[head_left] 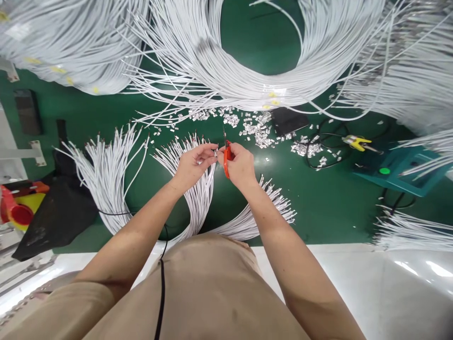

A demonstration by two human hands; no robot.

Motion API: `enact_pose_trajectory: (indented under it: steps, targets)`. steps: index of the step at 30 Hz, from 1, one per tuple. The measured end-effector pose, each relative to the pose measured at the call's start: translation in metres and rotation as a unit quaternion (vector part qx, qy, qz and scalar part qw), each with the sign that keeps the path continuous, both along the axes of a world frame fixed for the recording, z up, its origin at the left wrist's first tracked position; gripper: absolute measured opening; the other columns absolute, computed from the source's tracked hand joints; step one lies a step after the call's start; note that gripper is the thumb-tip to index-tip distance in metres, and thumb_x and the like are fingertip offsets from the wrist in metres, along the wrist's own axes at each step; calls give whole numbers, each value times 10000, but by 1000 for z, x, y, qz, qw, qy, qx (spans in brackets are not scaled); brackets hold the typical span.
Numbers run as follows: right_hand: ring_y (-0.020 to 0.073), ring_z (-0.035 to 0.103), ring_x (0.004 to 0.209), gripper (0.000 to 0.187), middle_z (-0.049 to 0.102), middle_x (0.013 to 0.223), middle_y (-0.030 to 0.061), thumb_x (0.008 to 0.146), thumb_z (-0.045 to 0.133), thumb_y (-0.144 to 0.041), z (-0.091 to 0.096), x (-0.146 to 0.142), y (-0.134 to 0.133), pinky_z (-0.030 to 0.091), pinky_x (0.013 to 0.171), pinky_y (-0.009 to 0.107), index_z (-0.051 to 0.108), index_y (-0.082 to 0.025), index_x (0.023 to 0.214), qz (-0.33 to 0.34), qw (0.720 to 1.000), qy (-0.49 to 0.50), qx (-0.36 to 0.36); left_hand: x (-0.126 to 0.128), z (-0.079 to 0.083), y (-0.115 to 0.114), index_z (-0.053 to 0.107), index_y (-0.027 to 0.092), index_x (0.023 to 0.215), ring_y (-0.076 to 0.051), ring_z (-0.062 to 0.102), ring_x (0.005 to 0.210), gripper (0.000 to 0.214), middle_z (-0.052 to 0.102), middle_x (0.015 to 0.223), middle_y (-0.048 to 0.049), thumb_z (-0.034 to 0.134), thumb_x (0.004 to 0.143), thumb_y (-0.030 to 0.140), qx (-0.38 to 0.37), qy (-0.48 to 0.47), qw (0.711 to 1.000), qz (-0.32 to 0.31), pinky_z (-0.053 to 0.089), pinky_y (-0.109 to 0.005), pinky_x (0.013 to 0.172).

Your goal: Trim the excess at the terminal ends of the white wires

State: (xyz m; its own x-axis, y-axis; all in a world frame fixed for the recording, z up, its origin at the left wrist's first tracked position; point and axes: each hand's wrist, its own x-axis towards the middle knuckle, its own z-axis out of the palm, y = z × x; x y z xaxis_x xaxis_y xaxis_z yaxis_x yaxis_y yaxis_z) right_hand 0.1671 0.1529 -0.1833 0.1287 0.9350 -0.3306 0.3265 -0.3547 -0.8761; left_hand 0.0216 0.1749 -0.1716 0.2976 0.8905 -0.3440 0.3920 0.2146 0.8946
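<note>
My left hand (pixel 194 163) is closed in a pinch on the end of a thin white wire (pixel 213 152) from the bundle under it. My right hand (pixel 240 165) is wrapped round small orange-handled scissors (pixel 226 156), whose blades point up and away, right beside the pinched wire end. Both hands meet above a fanned bundle of short white wires (pixel 200 198) lying on the green table (pixel 318 208). Small silver cut-off pieces (pixel 260 130) lie scattered just beyond the hands.
Big coils of white wire (pixel 247 71) ring the back of the table. Another wire bundle (pixel 106 174) lies at the left, more at the right (pixel 410 231). A teal box (pixel 396 170), a yellow tool (pixel 357 141) and a black bag (pixel 56 212) sit around.
</note>
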Motion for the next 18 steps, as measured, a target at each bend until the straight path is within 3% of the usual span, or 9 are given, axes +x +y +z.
enact_pose_trajectory:
  steps: [3,6,11,18]
  targets:
    - [112,488,635,221,547,698,-10,782,462,-326,-5,2,-5,369,603,226,615,-167,805,0,1000,15,2,-1,-4,1,598,188,1037,-140,601,759,345,631,798,-14,636,716,308,-24,-28,999,13,471,-292,771]
    - [130,490,685,209,548,744,14,794,459,-313,-11,8,-11,360,626,241,602,-161,791,43,997,-57,25,-1,-5,4,598,177,1019,-138,603,736,355,623,763,-9,656,697,313,-56,-50,997,27,476,-303,777]
    - [182,477,787,138,549,784,55,772,492,-248,-17,15,-16,316,668,284,589,-151,752,150,956,-242,66,0,-2,7,605,161,1004,-146,616,725,381,637,753,-17,679,668,324,-91,-69,993,36,479,-328,785]
    - [203,477,806,201,562,788,79,824,462,-269,-18,16,-12,279,675,311,610,-139,785,212,920,-321,70,-1,-1,7,610,155,1008,-153,629,726,385,655,747,-17,682,665,314,-106,-79,991,26,482,-334,786]
